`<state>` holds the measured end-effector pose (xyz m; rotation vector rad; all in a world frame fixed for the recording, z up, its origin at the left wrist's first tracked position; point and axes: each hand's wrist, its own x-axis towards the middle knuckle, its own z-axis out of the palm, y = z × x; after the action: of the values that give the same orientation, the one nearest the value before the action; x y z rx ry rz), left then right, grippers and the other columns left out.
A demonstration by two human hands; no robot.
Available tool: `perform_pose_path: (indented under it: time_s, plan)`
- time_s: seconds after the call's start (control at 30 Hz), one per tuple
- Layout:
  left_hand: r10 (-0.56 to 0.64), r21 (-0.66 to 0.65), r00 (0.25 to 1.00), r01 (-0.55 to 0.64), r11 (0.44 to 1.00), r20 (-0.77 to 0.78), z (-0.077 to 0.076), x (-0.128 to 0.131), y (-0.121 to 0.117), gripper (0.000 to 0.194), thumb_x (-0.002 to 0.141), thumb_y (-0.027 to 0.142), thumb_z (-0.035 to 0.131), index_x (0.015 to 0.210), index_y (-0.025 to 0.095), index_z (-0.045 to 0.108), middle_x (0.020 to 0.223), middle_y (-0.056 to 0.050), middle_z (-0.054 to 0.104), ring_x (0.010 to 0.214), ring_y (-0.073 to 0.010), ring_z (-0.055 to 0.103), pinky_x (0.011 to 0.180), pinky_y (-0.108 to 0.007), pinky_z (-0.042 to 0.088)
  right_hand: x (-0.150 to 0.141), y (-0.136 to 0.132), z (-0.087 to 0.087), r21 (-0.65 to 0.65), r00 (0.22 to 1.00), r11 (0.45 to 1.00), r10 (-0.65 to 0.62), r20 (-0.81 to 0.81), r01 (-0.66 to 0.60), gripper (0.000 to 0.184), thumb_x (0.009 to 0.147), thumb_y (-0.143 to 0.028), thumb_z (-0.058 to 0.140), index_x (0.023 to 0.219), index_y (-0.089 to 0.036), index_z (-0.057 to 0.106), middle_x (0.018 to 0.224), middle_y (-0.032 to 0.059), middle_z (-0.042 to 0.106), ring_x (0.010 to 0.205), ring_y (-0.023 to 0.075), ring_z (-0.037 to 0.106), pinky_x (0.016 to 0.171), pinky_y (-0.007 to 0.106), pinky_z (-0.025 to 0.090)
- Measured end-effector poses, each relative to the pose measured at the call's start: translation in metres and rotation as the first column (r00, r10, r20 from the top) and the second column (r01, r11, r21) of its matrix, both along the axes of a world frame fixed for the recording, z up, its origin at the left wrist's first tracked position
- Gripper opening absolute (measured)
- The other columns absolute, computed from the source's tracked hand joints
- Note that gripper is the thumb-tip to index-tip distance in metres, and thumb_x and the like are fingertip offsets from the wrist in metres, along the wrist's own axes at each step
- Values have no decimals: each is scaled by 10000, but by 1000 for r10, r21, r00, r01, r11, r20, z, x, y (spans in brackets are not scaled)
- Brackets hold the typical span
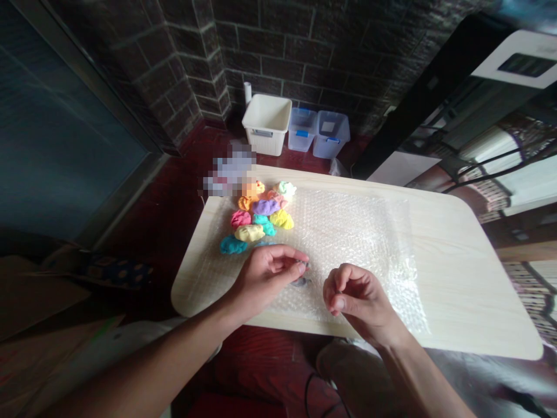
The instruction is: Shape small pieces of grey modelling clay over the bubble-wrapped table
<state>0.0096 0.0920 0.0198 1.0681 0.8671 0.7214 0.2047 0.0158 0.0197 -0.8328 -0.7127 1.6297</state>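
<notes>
My left hand (272, 270) is over the bubble wrap (352, 226), its thumb and index finger pinching a small dark grey bit (306, 265). To the right, my right hand (354, 293) is closed with thumb against fingers; anything in that pinch is too small to make out. Just below my left fingertips lies a dark grey piece (300, 283), partly hidden. Beyond the left hand sits a cluster of soft lumps resembling modelling clay, among them a teal lump (234, 245), a pale yellow lump (249, 233), a purple lump (266, 207) and a bright yellow lump (282, 219).
The bubble wrap covers much of a pale wooden table (461, 273) with rounded corners. Past its far edge, a cream bin (265, 130) and two clear plastic boxes, a left box (301, 130) and a right box (331, 136), stand by a brick wall (300, 40).
</notes>
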Motion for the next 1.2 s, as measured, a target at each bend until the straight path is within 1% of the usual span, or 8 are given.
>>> perform_pose_path:
  time_s: [0.13, 0.27, 0.37, 0.53, 0.73, 0.93, 1.07, 1.2]
  plan:
    - [0, -4, 1000, 0, 1000, 1, 0, 0, 0, 202, 824, 271, 803, 965, 126, 782, 879, -83, 786, 780, -163, 726, 721, -248, 578, 1, 0, 0, -9, 998, 999, -35, 60, 36, 191, 698, -134, 949, 724, -198, 772, 625, 10, 721, 578, 114, 622, 526, 191, 477]
    - [0, -19, 1000, -1, 1000, -3, 2, -1, -1, 190, 824, 261, 799, 957, 127, 783, 898, -83, 787, 798, -163, 729, 718, -239, 581, 2, -1, 0, -32, 993, 999, -40, 112, 44, 150, 706, -234, 962, 779, -219, 832, 649, 34, 752, 573, 136, 649, 509, 218, 496]
    - [0, -33, 1000, 0, 999, -9, 3, -2, -1, 199, 819, 260, 802, 961, 121, 780, 888, -85, 783, 793, -169, 732, 719, -250, 589, 2, -2, 1, -29, 996, 998, -46, 75, 48, 147, 723, -281, 960, 802, -244, 843, 654, 25, 743, 562, 124, 634, 501, 211, 476]
    - [-3, -41, 1000, 3, 999, -9, 3, 0, 0, 202, 816, 259, 801, 956, 114, 776, 872, -90, 783, 791, -175, 736, 718, -256, 592, 6, -5, 2, -34, 999, 999, -31, -24, 30, 138, 755, -289, 943, 863, -285, 857, 677, 9, 713, 579, 105, 610, 521, 205, 449]
    - [-15, -49, 1000, 15, 999, 0, 2, 0, -1, 196, 820, 258, 801, 956, 120, 772, 873, -81, 786, 793, -165, 735, 717, -240, 591, 7, -5, 6, -50, 997, 999, 0, -71, -3, 140, 759, -229, 937, 875, -264, 866, 749, 19, 746, 630, 94, 645, 560, 174, 500]
    - [-5, -44, 1000, 5, 999, -10, 3, -1, -1, 203, 819, 255, 802, 965, 116, 779, 859, -82, 783, 770, -163, 730, 702, -239, 585, 9, -7, 8, -115, 997, 992, 43, -60, -50, 125, 789, -238, 917, 899, -253, 858, 776, 40, 784, 642, 126, 707, 569, 205, 555]
    - [-4, -40, 1000, 3, 999, -16, 3, -1, 1, 206, 819, 265, 805, 962, 118, 783, 865, -83, 784, 769, -165, 727, 705, -242, 583, 10, -8, 5, -125, 995, 989, 65, -79, -74, 120, 845, -323, 875, 886, -222, 825, 712, 37, 747, 605, 131, 681, 527, 205, 513]
    - [7, -52, 1000, -8, 999, -21, 3, -1, 1, 210, 816, 273, 805, 960, 122, 780, 879, -87, 786, 791, -175, 732, 709, -252, 584, 8, -6, 2, -83, 990, 995, 48, -130, -59, 182, 843, -299, 873, 779, -193, 741, 667, 9, 672, 583, 108, 601, 519, 191, 442]
